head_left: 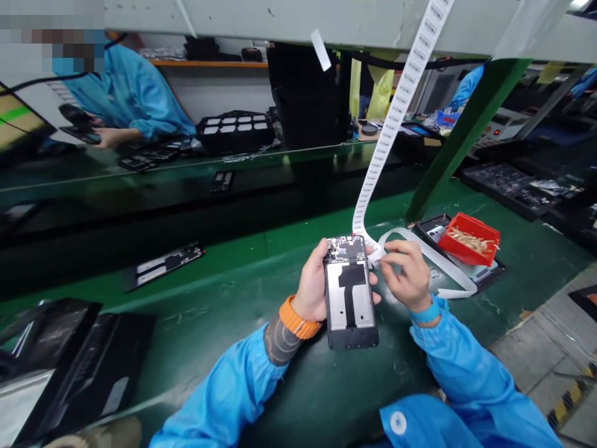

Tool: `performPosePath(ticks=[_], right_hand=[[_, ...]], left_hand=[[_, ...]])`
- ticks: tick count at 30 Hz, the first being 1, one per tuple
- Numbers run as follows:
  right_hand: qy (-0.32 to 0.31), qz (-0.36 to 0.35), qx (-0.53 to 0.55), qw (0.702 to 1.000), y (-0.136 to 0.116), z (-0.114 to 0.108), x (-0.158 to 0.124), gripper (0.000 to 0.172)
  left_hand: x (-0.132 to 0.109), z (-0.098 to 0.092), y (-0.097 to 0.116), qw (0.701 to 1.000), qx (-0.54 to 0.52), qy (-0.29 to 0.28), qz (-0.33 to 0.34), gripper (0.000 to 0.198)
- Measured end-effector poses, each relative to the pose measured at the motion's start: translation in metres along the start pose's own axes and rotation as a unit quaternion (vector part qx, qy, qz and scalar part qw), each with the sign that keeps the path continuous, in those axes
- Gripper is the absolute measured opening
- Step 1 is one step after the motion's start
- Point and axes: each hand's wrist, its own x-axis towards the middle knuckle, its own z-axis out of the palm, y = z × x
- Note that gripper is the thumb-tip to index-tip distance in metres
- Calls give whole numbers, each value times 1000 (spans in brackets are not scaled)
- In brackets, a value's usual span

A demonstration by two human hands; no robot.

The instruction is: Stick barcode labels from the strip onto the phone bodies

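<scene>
My left hand [311, 287] grips an opened phone body [349, 292], back side up, showing its circuit board at the top and a silver plate below. My right hand [405, 275] is just right of the phone's top, fingers pinched on the white label strip [396, 112] that hangs down from above and curls on the bench. An orange band sits on my left wrist.
A red bin [470, 239] of small parts rests on a black tray at the right. Another phone frame [164, 264] lies on the dark conveyor belt at the left. Black trays [69, 361] stand at the near left. A co-worker in a blue coat [133, 93] works across the line.
</scene>
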Motion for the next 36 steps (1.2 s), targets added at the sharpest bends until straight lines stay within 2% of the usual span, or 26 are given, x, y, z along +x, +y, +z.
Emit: performPosePath(ticks=[2,4,6,8,11,14,16,20,24,26,27,29,32,34,36], right_hand=[[24,93,63,993,0,0,-1,9],[40,223,137,964,3,0,-1,3],[29,344,220,913,9,2,-1,8],[6,424,302,854,15,4,-2,11],[-7,495,381,781,18,12,-3,16],[17,532,436,726,9,22,-7,20],[35,537,467,702,-1,28,-10,21],[37,531,496,686,-16,33,-12,21],[4,513,525,679,-20,24,-4,23],[-22,508,537,673,-21,19,0,26],[-33,512,540,667,-22,17,1,27],[-54,531,537,653,-25,19,0,29],[-111,555,521,639,-35,29,-9,28],[-149,549,511,644,-45,38,-16,28],[-168,532,493,667,-56,46,-21,27]], left_hand=[[4,-1,2,997,-11,58,40,68],[10,-5,6,984,-28,150,87,53],[17,-11,12,959,-37,253,120,42],[22,-17,17,933,-39,329,141,33],[26,-21,18,920,-46,351,170,19],[28,-18,8,916,-56,329,223,13],[28,-14,-2,914,-59,316,245,15],[31,-14,-16,916,-35,314,249,24],[37,-25,-11,864,29,393,313,26],[37,-29,-4,859,29,418,296,19],[36,-31,0,870,13,414,268,14],[32,-34,7,902,-35,372,215,8],[28,-39,10,946,-87,242,195,26],[28,-42,8,960,-92,169,203,37],[31,-45,4,965,-85,136,207,43]])
